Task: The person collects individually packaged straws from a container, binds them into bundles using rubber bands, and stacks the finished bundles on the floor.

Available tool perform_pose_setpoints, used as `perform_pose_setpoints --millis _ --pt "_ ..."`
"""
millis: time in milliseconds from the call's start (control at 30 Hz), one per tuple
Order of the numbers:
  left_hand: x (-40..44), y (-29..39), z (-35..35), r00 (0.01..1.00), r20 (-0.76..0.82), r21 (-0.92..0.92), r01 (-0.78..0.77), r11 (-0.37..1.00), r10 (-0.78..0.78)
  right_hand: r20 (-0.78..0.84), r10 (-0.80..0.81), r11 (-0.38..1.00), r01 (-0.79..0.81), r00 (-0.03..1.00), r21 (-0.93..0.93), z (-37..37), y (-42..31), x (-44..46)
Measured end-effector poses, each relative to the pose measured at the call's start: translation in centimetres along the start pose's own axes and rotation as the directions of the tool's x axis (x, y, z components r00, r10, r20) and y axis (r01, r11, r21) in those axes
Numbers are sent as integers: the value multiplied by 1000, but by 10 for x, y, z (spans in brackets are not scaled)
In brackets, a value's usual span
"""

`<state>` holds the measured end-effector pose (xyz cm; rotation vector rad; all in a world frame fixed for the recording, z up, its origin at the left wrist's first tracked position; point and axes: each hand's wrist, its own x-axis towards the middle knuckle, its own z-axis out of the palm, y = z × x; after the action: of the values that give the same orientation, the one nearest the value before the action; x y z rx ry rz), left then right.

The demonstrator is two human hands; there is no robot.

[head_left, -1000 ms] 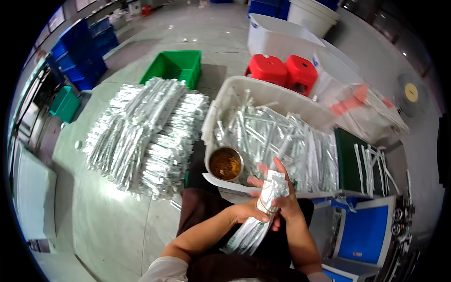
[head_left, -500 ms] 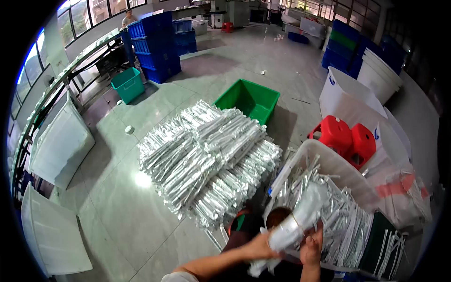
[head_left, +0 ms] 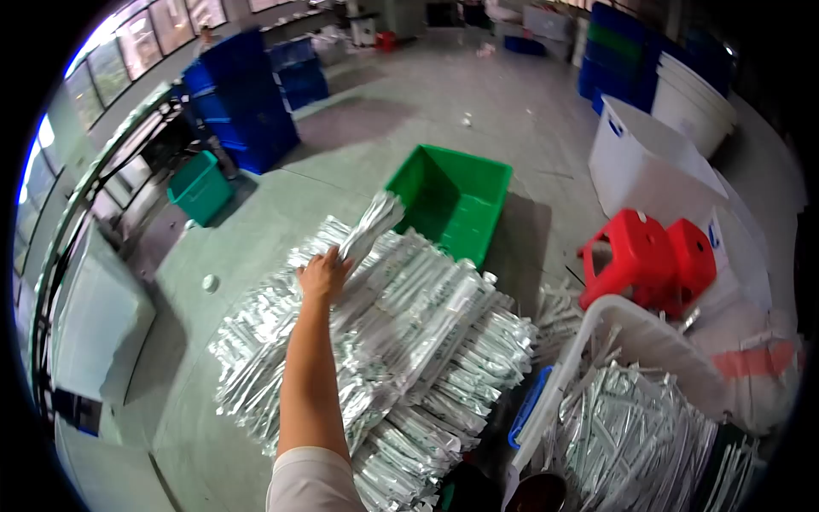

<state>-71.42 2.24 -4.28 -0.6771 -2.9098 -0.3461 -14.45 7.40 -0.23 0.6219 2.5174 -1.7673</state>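
My left hand reaches out over a large stacked pile of silver foil packets. Its fingers are closed around a bundle of long, thin silver packets, which lies slanted across the pile's far end, near the green bin. Whether the bundle fully rests on the packets beneath, I cannot tell. At the lower right, a translucent white tub contains many loose silver packets. A round, dark-mouthed container shows at the tub's near side. My right hand is out of view.
Red stools stand behind the white tub, with white bins farther back. Stacked blue crates and a teal bin are at the far left. Along the left side stands a white bin. A small white object lies on the floor.
My left hand has moved from the tub to the far end of the pile with a silver bundle. My right hand has left the view. The camera view has shifted.
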Motion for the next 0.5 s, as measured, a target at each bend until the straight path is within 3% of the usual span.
perform_pose_setpoints --millis 33,100,167,233,267,300,333,367,400,433,500 --pt "4 -7 23 997 75 64 -40 997 35 66 -52 998 54 996 -34 -2 12 21" --pt "5 -31 46 984 155 66 -100 993 89 50 -17 993 22 999 -113 5 22 11" --pt "21 -45 68 963 228 -35 -140 990 144 -185 84 996 -75 979 57 27 7 -32" --pt "33 -70 73 946 309 -88 -70 994 94 -166 84 987 -59 983 147 30 5 -24" --pt "31 -63 71 919 392 -128 21 991 31 -237 116 986 -83 965 144 13 12 -45" --pt "32 -76 61 960 237 66 -165 984 145 -328 61 995 -31 943 99 19 7 -42" --pt "27 -85 64 964 243 133 -145 980 110 -398 8 999 8 917 37 18 6 -46" --pt "22 -84 68 966 247 196 -126 972 76 -490 81 996 -84 868 15 2 -4 -55" --pt "2 -74 73 997 21 191 -71 979 68 -613 2 982 -117 790 -147 -13 0 -67" --pt "-17 -64 77 977 -207 161 -23 987 57 -736 -30 980 -124 676 -153 -27 8 -83" --pt "-100 -7 29 850 -479 51 -220 974 217 -856 66 960 -267 513 -86 -57 20 -112"
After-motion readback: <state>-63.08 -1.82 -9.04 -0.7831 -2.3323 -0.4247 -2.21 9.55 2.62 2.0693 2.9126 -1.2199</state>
